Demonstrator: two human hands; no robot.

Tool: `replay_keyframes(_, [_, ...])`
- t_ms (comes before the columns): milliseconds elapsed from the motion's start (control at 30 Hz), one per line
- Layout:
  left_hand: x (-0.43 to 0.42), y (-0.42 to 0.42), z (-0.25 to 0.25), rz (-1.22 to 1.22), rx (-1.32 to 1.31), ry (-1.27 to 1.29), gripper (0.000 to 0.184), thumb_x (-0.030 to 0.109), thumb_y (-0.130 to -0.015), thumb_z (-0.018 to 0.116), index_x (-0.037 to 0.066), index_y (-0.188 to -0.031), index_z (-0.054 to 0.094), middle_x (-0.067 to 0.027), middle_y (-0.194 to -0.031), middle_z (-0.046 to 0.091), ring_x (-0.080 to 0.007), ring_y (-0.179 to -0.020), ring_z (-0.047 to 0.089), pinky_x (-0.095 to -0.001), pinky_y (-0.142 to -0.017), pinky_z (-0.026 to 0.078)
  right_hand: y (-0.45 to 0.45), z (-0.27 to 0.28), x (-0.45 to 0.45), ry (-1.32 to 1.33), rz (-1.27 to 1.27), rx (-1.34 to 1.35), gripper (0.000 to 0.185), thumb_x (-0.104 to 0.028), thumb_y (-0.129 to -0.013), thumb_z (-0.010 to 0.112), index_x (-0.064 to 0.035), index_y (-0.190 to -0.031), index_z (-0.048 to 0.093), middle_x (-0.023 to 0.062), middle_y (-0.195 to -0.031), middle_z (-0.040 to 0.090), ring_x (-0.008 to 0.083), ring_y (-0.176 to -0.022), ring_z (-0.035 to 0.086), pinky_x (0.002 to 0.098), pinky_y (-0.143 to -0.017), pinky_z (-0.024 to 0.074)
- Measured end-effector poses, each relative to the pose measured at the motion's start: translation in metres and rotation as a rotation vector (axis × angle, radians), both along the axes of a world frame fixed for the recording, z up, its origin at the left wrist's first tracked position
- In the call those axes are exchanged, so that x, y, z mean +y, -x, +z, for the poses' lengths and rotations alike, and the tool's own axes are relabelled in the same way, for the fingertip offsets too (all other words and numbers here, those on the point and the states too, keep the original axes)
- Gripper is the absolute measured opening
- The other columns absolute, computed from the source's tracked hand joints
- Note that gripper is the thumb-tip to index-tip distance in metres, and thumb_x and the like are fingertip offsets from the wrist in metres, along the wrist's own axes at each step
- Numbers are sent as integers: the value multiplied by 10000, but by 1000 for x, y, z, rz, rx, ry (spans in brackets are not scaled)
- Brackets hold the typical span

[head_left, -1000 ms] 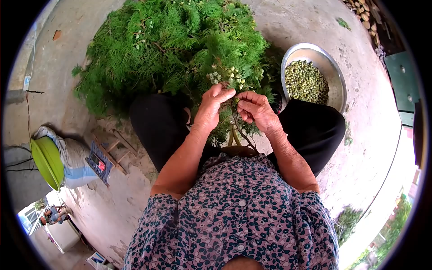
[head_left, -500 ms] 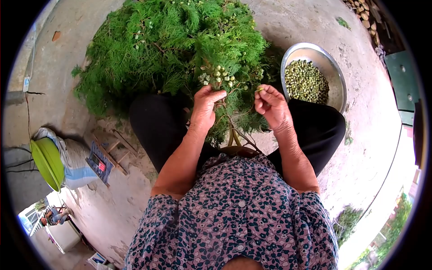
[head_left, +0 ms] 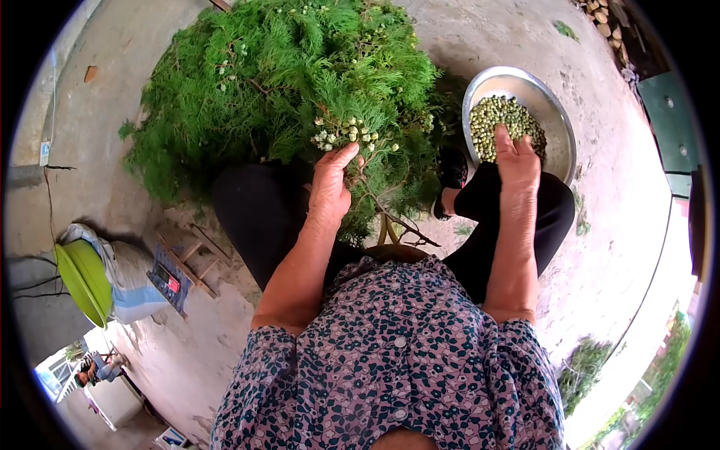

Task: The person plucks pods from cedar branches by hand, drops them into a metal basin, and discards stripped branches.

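Observation:
My left hand (head_left: pixel 330 182) grips a leafy evergreen branch (head_left: pixel 386 161), thumb uppermost, just below a cluster of pale green cones (head_left: pixel 360 133). Over the near part of a round metal basin (head_left: pixel 571 142) is my right hand (head_left: pixel 519 161), with its fingers stretched out and slightly apart. I see nothing held in it. Many small green cones (head_left: pixel 491 112) fill the bottom of the basin. A big heap of cut evergreen branches (head_left: pixel 247 97) lies in front of my knees, and bare stems (head_left: pixel 394 217) reach back towards my lap.
To the left are a small wooden stool (head_left: pixel 199 259), a pale sack (head_left: pixel 135 281) and a lime-green basin (head_left: pixel 81 281). A green cabinet (head_left: pixel 667 124) and stacked firewood (head_left: pixel 602 19) stand at the right. Another person (head_left: pixel 97 369) is far off at lower left.
My right hand has moved right, from beside the branch to over the basin, and its pinched fingers have opened. The small green piece they held is gone from view. My left hand keeps its grip.

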State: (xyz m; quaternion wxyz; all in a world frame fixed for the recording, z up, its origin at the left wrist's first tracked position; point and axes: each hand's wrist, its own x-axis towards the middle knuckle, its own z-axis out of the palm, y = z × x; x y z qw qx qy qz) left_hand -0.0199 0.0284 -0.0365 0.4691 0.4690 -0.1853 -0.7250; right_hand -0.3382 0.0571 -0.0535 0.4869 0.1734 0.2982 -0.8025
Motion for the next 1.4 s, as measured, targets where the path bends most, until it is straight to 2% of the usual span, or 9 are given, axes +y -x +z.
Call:
replay_keyframes(67, [2, 4, 4, 90, -27, -9, 91, 46, -745, 659, 28, -819, 609, -19, -767, 595, -119, -644, 536, -248, -609, 442, -55, 31, 7, 18, 283, 511, 133, -131, -885, 484, -20, -908, 552, 70, -724, 576, 153, -651, 550, 261, -576, 465])
replay_keyframes(133, [4, 6, 3, 81, -36, 21, 89, 51, -740, 666, 24, -809, 616, -22, -754, 599, -117, -640, 539, -248, -609, 442, -107, 49, 10, -110, 529, 851, 119, -147, -842, 568, -33, -809, 579, 29, -663, 569, 100, -536, 530, 225, -488, 436])
replay_keyframes(233, [6, 10, 3, 68, -66, 47, 89, 57, -734, 677, 14, -796, 630, -30, -742, 612, -113, -643, 545, -247, -612, 443, -155, 53, 8, -59, 788, 1159, 135, -95, -783, 636, -20, -875, 571, 16, -660, 562, 66, -504, 505, 194, -428, 398])
replay_keyframes(367, [11, 13, 5, 43, -83, 115, 66, 47, -754, 641, 6, -801, 620, -39, -753, 613, -127, -676, 549, -257, -643, 443, -182, 22, 0, -61, 700, 1487, 235, -118, -728, 701, -20, -875, 547, -7, -627, 550, 44, -513, 477, 194, -444, 404])
replay_keyframes(567, [14, 15, 6, 7, -75, 142, 101, 86, -758, 642, 10, -708, 599, -13, -632, 549, -95, -554, 458, -248, -549, 352, -180, 33, 1, -101, 892, 1126, 92, -113, -837, 569, -25, -850, 544, 4, -618, 535, 77, -488, 494, 200, -415, 383])
replay_keyframes(700, [14, 19, 9, 33, 18, 112, 74, 65, -746, 649, 21, -715, 598, -9, -640, 551, -87, -550, 452, -230, -534, 355, -173, 27, -2, 0, 721, 373, 113, -142, -865, 536, -53, -797, 521, 22, -650, 515, 102, -493, 464, 237, -422, 369])
replay_keyframes(900, [10, 12, 7, 96, -20, 99, 64, 34, -739, 653, 8, -713, 600, -17, -664, 566, -95, -546, 471, -229, -523, 372, -146, 28, -2, 253, 721, 261, 109, -151, -876, 517, -47, -909, 528, 65, -743, 561, 141, -584, 519, 261, -528, 430])
replay_keyframes(1233, [11, 13, 10, 64, -78, 100, 65, 44, -738, 653, -8, -726, 616, -28, -654, 581, -101, -538, 489, -235, -523, 379, -155, 39, -1, 212, 743, 323, 127, -105, -862, 526, -19, -956, 532, 71, -783, 586, 131, -639, 557, 250, -562, 452])
replay_keyframes(1400, [14, 16, 9, -22, -120, 146, 75, 64, -751, 637, -2, -722, 619, -25, -618, 562, -102, -529, 474, -241, -532, 358, -172, 35, -5, 4, 846, 963, 229, -112, -780, 651, 7, -932, 528, 12, -684, 545, 66, -536, 477, 201, -455, 394])
